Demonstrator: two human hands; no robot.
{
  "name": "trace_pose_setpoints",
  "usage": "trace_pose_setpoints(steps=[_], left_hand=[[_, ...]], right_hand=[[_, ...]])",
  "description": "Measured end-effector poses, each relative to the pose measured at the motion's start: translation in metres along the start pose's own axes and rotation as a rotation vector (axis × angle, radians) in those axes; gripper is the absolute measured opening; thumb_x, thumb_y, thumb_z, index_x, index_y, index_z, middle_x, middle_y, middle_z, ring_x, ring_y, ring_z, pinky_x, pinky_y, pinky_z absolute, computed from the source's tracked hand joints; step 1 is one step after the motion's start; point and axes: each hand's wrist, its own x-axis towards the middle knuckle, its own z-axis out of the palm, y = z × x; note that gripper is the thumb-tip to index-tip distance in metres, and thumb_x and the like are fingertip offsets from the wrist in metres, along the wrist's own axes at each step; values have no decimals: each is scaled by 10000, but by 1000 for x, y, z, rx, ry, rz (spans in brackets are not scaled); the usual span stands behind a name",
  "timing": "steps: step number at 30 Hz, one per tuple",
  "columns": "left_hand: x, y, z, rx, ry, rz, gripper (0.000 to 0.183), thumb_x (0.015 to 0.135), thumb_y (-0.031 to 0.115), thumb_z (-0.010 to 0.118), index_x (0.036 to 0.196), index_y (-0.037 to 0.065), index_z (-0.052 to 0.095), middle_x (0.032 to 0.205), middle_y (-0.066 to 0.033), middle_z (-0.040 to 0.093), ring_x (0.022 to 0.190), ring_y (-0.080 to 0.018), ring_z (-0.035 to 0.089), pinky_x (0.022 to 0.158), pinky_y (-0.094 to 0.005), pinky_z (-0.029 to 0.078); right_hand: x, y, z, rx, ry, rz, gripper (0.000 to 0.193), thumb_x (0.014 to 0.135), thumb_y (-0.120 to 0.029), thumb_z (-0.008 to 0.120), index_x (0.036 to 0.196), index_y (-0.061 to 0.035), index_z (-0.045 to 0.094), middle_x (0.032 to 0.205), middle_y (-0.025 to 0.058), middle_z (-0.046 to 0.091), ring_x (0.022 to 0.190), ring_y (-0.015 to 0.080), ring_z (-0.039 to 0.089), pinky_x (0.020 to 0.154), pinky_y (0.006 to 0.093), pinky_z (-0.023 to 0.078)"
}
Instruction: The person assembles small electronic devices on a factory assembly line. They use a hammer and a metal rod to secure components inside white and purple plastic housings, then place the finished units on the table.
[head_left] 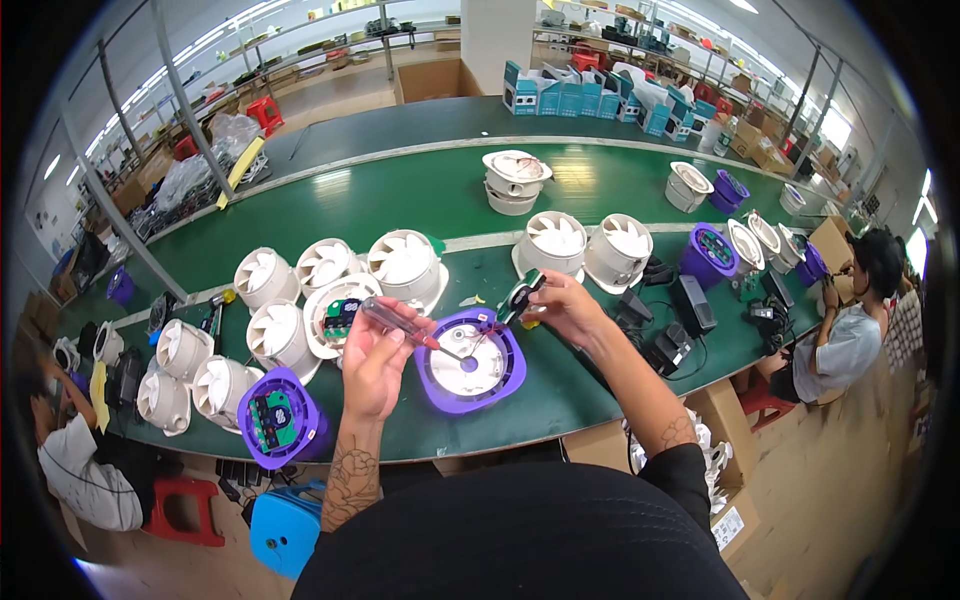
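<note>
My left hand (374,374): curled round a clear-handled, red-collared screwdriver (396,320), aimed into a purple, rounded plastic housing (458,403).
My right hand (570,311): pinching a small dark-and-green circuit board (519,298) near the housing's far right corner.
Board's handling: probably light, stiff, fragile; best held by its edges.
Inside housing: smooth white disc (486,372).
Left of housing: white, bladed plastic fan units (280,333).

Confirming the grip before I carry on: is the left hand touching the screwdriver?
Touching. The head view shows the left hand holding the screwdriver, its thumb and fingers against the clear handle.
</note>
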Motion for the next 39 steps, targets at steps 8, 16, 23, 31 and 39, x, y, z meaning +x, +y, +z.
trace_pose_setpoints(steps=[8, 16, 23, 31, 39], left_hand=[[12, -37, -2, 412, -71, -47, 342, 899, -20, 516, 1228, -12, 425, 1077, -124, 544, 1021, -244, 597, 848, -402, 536], [11, -51, 0, 447, -140, -80, 321, 932, 7, 494, 1239, -22, 408, 1097, -119, 550, 1040, -180, 555, 904, -344, 480], [28, -61, -4, 519, -208, -101, 177, 965, 97, 450, 1104, -7, 485, 1056, -84, 548, 930, -121, 518, 799, -266, 449], [40, -61, 16, 753, -102, -186, 219, 932, 190, 582, 889, -22, 613, 707, -6, 585, 654, -76, 521, 625, -254, 443], [41, -74, 18, 782, -82, -288, 248, 906, 170, 547, 994, -18, 685, 604, -15, 566, 718, -132, 616, 670, -304, 480]], right_hand=[[-28, 27, -15, -914, 449, -292, 372, 839, -164, 662, 1149, 10, 555, 1031, 158, 658, 941, 246, 649, 764, 348, 519], [-116, 38, -42, -1683, 322, -156, 379, 820, -208, 681, 1085, 16, 529, 918, 187, 599, 885, 359, 598, 772, 451, 495], [-115, 40, -56, -1352, 468, 95, 276, 863, -167, 608, 1031, 39, 535, 817, 225, 599, 787, 375, 606, 740, 464, 475], [-151, -83, 58, -980, 239, 189, 215, 927, -217, 558, 965, -6, 543, 607, 82, 503, 545, 158, 496, 527, 323, 407], [-155, -82, 97, -1331, -6, -53, 259, 947, -231, 547, 962, 26, 514, 597, 177, 525, 527, 321, 532, 527, 415, 403]])
